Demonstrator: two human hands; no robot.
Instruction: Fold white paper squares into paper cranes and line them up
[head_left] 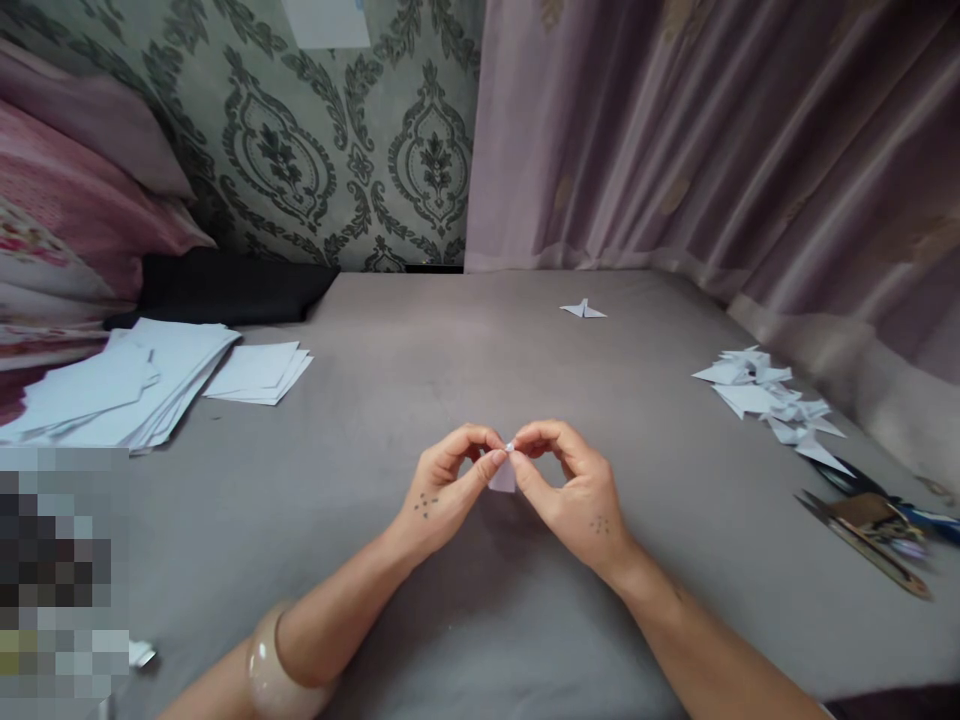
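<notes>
Between my hands, in the middle of the view, is a small piece of white paper [503,475]. Its lower part hangs below my fingertips and its upper edge is mostly covered by them. My left hand [455,480] pinches it with thumb and forefinger from the left. From the right, my right hand [574,490] pinches the same paper, the fingertips of both hands almost touching. Both hands are held above the grey cloth surface [390,400]. A bangle sits on my left forearm.
Stacked white sheets [120,385] and smaller paper squares [259,372] lie at the left. One folded paper figure [583,310] is at the back. Several more folded papers [757,385] are heaped at the right, near scissors [862,545]. A black item [225,287] lies back left.
</notes>
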